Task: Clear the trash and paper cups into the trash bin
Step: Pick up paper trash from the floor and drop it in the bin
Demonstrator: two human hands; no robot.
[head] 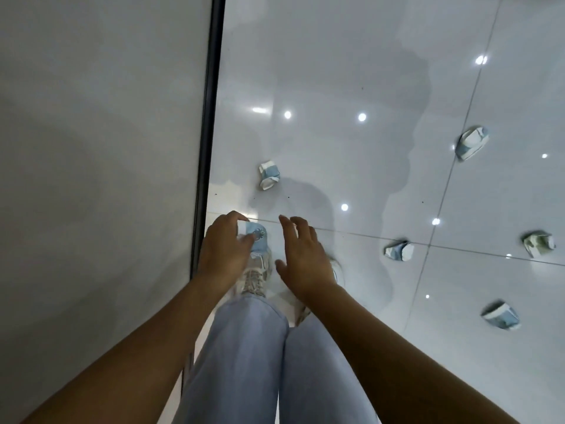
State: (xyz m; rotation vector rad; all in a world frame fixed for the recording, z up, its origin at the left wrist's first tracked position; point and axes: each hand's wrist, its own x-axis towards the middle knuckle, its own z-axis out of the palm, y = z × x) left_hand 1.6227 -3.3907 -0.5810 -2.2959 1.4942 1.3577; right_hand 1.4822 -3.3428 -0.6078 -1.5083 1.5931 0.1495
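The left hand (224, 240) held a crumpled pale-blue paper cup (257, 238), fingers curled over its top and thumb along its side. The right hand (301, 255) hung beside it with fingers spread wide, holding nothing. Just beyond both sets of fingertips, nearer the left, another crushed blue-and-white paper cup (269, 175) lay on the glossy white tiled floor (336, 71), its long axis pointing away from them. I saw no trash bin anywhere.

Held cup (257, 238) partly behind left hand (221, 243)
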